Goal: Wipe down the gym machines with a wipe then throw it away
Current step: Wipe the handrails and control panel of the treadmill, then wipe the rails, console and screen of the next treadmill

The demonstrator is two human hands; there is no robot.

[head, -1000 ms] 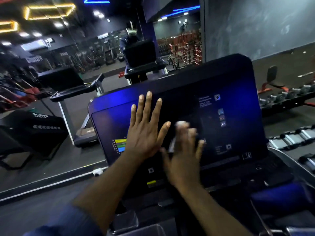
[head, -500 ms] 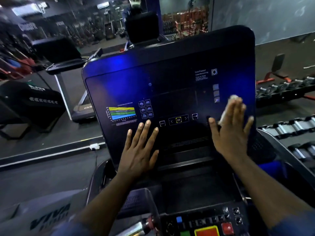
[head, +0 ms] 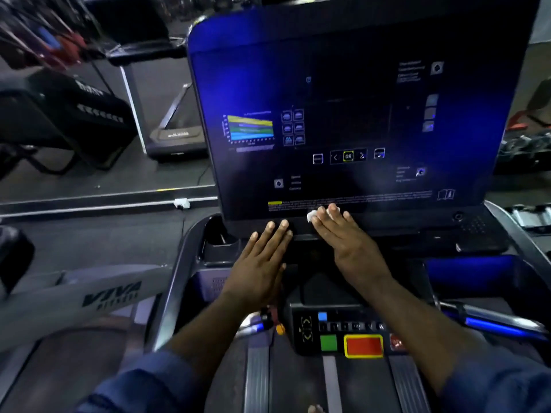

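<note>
My right hand (head: pixel 347 242), fingers flat, presses a small crumpled white wipe (head: pixel 312 216) to the bottom edge of the treadmill's glossy dark touchscreen console (head: pixel 343 84); my left hand (head: pixel 262 260) lies flat-fingered beside it. Barely pinned, the wipe could slip off and drop.

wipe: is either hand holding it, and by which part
The right hand presses the wipe under its straight fingers low on the screen; the left hand holds nothing.

Console screen (head: pixel 351 114) fills upper centre; wipe (head: pixel 312 216) at its lower edge, button panel (head: pixel 348 335) below, hands between.
</note>
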